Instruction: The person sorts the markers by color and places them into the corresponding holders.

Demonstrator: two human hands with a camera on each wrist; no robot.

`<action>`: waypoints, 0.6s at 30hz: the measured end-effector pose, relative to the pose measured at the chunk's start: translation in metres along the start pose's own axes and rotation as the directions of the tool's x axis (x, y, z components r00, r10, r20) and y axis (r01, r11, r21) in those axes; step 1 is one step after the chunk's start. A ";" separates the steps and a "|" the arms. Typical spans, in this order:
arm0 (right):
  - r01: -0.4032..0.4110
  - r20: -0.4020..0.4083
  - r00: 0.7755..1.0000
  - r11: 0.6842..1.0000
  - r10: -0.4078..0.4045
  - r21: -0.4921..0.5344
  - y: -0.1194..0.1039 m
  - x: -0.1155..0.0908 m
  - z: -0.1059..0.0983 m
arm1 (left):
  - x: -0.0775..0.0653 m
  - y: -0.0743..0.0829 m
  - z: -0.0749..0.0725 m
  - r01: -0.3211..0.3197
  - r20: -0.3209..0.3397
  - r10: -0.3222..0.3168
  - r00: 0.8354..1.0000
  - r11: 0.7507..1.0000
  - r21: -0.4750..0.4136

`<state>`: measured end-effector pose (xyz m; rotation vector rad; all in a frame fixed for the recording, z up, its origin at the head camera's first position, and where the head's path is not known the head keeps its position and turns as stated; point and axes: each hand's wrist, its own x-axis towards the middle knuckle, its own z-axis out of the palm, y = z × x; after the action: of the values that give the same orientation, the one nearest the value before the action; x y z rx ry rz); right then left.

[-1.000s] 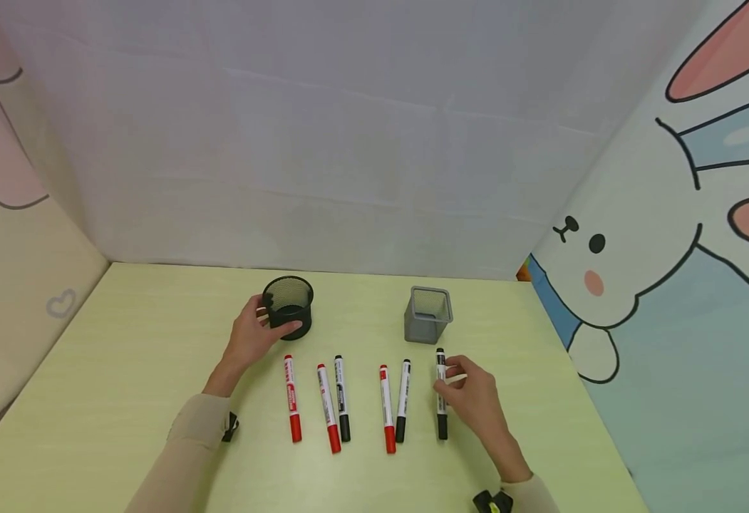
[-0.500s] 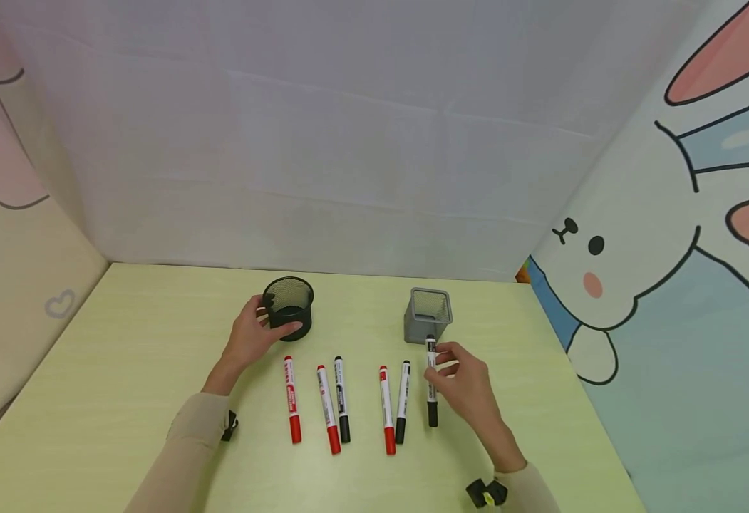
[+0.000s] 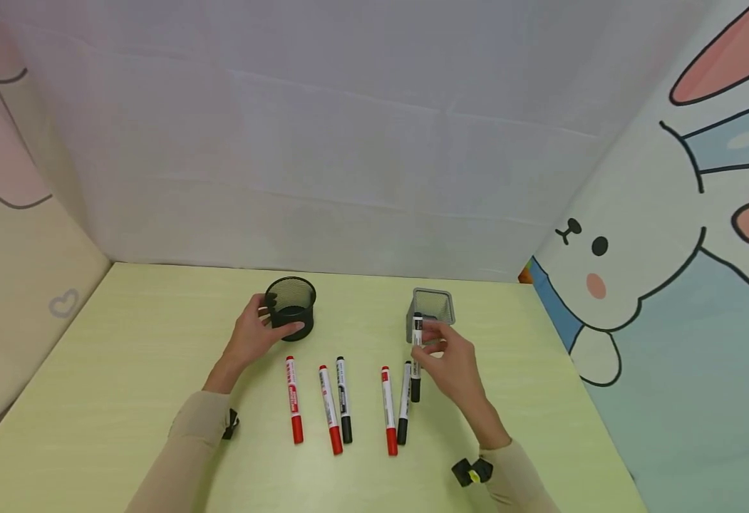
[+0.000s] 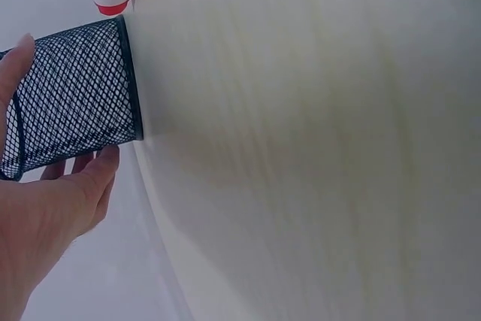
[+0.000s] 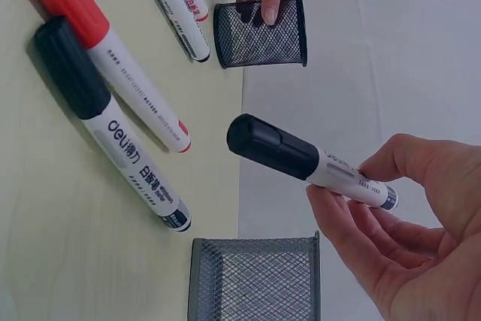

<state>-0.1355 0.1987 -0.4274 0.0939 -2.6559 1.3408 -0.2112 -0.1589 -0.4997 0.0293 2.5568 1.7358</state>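
- Head: at 2 o'clock from the left hand stands a black round mesh pen holder, upright on the pale yellow table, thumb and fingers gripping its side.
- Head: the right hand pinches a black-capped whiteboard marker, cap toward 6 o'clock; at its 1 o'clock stands the gray square mesh pen holder, partly hidden by hand and marker.
- Head: toward 6 o'clock of the holders lie five markers, left to right red-capped, red-capped, black-capped, red-capped and black-capped; the last is just beside the held one at its 7 o'clock. White cloth hangs behind.
- Left wrist: the holder lies within the hand's curled grip; near 12 o'clock a marker's red-tipped end shows, contact with the holder unclear.
- Right wrist: the pinched marker's cap points to 10 o'clock, in the air, apart from the gray holder at 7 o'clock; table markers lie around 9 o'clock.
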 end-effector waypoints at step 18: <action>0.154 -0.018 0.988 0.981 -0.153 0.121 -0.024 0.025 0.022 | 0.002 -0.004 0.000 -0.001 0.012 0.001 1.000 1.000 -0.028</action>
<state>-0.1592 0.1673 -0.4166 0.3015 -2.4996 1.4478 -0.2128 -0.1606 -0.5032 0.0391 2.5245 1.7659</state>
